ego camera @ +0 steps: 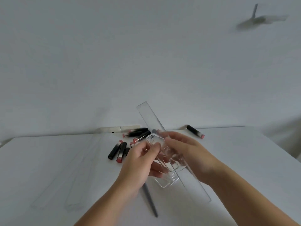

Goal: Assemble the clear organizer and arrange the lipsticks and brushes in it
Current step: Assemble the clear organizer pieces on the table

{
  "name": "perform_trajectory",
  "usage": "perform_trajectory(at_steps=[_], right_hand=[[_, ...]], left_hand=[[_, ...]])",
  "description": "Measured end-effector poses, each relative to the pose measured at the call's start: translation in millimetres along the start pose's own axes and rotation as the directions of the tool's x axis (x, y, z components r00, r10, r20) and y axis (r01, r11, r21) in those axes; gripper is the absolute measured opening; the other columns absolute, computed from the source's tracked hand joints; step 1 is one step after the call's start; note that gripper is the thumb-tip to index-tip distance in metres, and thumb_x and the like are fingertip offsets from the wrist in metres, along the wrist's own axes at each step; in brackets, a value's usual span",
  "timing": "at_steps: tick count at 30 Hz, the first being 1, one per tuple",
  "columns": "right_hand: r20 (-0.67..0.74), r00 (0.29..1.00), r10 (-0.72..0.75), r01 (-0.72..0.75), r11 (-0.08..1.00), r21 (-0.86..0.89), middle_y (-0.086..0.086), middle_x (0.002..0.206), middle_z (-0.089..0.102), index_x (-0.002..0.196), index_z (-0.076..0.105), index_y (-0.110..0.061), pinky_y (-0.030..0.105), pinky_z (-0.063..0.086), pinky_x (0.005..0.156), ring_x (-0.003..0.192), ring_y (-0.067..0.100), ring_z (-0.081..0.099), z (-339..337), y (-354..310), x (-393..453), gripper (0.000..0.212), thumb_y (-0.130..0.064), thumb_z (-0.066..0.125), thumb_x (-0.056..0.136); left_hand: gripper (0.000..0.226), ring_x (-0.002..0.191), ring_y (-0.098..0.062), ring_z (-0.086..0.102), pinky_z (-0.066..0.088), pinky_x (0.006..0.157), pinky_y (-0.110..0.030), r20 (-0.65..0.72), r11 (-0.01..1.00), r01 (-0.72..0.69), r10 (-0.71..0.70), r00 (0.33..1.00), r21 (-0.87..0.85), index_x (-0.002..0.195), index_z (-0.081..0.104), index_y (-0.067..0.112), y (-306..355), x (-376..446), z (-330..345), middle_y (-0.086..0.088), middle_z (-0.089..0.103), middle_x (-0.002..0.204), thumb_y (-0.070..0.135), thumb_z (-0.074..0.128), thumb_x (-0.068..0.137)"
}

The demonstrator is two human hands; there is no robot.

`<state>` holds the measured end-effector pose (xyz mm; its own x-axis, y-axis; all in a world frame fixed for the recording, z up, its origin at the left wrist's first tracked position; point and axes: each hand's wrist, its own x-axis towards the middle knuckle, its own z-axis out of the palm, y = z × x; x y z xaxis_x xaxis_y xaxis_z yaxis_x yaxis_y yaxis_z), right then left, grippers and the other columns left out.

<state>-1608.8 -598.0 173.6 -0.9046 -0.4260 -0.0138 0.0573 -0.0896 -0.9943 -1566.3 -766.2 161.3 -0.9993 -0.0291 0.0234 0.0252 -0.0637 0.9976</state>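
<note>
Organizer panels [164, 162] sit lifted off the table [48, 160] — left hand [140, 162] pinches the short piece, right hand [189, 154] grips the long strip, likely to slot them together. Lipsticks [119, 151] lie loose behind, out of the way.

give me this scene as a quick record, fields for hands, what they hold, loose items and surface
left hand: grips the small clear panels
right hand: grips the same panels from the other side
small clear panels: held above the table
long clear strip: slants under the hands
lipsticks: scattered loose behind the hands
brush handle: lies below the left hand
table: white
</note>
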Motion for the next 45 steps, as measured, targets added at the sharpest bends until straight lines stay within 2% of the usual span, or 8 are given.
perform_trajectory(at_steps=[10, 14, 17, 21, 27, 33, 38, 45], right_hand=[[-0.067, 0.996, 0.051, -0.040, 0.987, 0.158, 0.019, 0.091, 0.065, 0.109, 0.072, 0.001, 0.027, 0.048, 0.055, 0.071, 0.028, 0.058, -16, 14, 3, 0.031, -0.023, 0.069, 0.090], [-0.188, 0.981, 0.047, -0.028, 0.994, 0.104, 0.012, 0.080, 0.069, 0.105, 0.075, -0.003, 0.023, 0.049, 0.045, 0.055, 0.017, 0.064, -34, 12, 4, 0.021, -0.020, 0.070, 0.093], [-0.256, 0.966, 0.033, -0.051, 0.997, -0.064, 0.008, 0.078, 0.072, 0.100, 0.075, -0.003, 0.025, 0.052, 0.053, 0.059, 0.016, 0.064, -44, 11, 5, 0.020, -0.021, 0.070, 0.093], [-0.315, 0.949, -0.017, -0.088, 0.945, -0.315, 0.000, 0.071, 0.068, 0.091, 0.077, -0.010, 0.030, 0.045, 0.063, 0.060, 0.013, 0.057, -52, 7, 3, 0.016, -0.025, 0.071, 0.092], [-0.341, 0.938, -0.068, -0.138, 0.826, -0.546, -0.004, 0.071, 0.068, 0.093, 0.076, -0.015, 0.017, 0.040, 0.052, 0.053, 0.006, 0.054, -54, 4, 3, 0.011, -0.025, 0.073, 0.089], [-0.310, 0.943, -0.124, -0.178, 0.598, -0.782, -0.003, 0.082, 0.065, 0.102, 0.068, -0.027, 0.026, 0.041, 0.060, 0.063, 0.012, 0.058, -55, 10, 6, 0.019, -0.032, 0.075, 0.085], [-0.270, 0.940, -0.206, -0.121, 0.540, -0.833, -0.010, 0.086, 0.070, 0.105, 0.065, -0.032, 0.027, 0.049, 0.062, 0.072, 0.010, 0.065, -52, 8, 2, 0.024, -0.038, 0.074, 0.084], [-0.280, 0.920, -0.274, -0.120, 0.481, -0.868, -0.013, 0.089, 0.069, 0.101, 0.069, -0.036, 0.037, 0.058, 0.068, 0.065, 0.009, 0.058, -41, 7, -2, 0.017, -0.036, 0.072, 0.084]], left_hand=[[0.050, 0.056, -0.010, 0.068, 0.044, 0.049, -0.016, 0.010, 0.881, -0.223, 0.241, 0.970, 0.417, 0.083, 0.066, 0.035, -16, 7, -12, 0.010, 0.076, 0.081, 0.081, 0.047, 0.084], [0.022, 0.089, -0.001, 0.062, 0.048, 0.080, -0.028, 0.076, 0.597, -0.241, 0.288, 0.954, 0.765, 0.106, 0.067, 0.044, -25, 16, -27, 0.019, 0.066, 0.094, 0.057, 0.059, 0.091], [0.054, 0.137, -0.017, 0.042, 0.036, 0.112, -0.039, 0.193, 0.389, -0.235, 0.144, 0.971, 0.891, 0.139, 0.054, 0.042, -29, 17, -29, 0.012, 0.055, 0.140, 0.057, 0.065, 0.088], [0.071, 0.134, -0.023, 0.039, 0.026, 0.100, -0.031, 0.254, 0.286, -0.250, 0.022, 0.967, 0.925, 0.139, 0.052, 0.039, -32, 16, -27, 0.011, 0.056, 0.139, 0.071, 0.067, 0.078], [0.072, 0.086, 0.006, 0.012, 0.010, 0.076, -0.021, 0.328, 0.241, -0.354, 0.142, 0.934, 0.904, 0.141, 0.053, 0.040, -32, 18, -21, 0.018, 0.059, 0.129, 0.067, 0.071, 0.077], [0.078, 0.132, -0.015, 0.038, 0.009, 0.111, -0.030, 0.344, 0.206, -0.352, 0.076, 0.936, 0.913, 0.146, 0.048, 0.039, -32, 23, -14, 0.015, 0.053, 0.124, 0.076, 0.060, 0.078], [0.100, 0.137, -0.017, 0.032, 0.007, 0.111, -0.029, 0.355, 0.197, -0.352, 0.021, 0.935, 0.915, 0.146, 0.048, 0.037, -28, 22, -14, 0.014, 0.049, 0.135, 0.090, 0.036, 0.063], [0.074, 0.129, -0.013, 0.024, 0.010, 0.098, -0.023, 0.323, 0.228, -0.315, 0.001, 0.946, 0.921, 0.135, 0.054, 0.043, -25, 17, -11, 0.022, 0.045, 0.131, 0.078, 0.068, 0.070]])
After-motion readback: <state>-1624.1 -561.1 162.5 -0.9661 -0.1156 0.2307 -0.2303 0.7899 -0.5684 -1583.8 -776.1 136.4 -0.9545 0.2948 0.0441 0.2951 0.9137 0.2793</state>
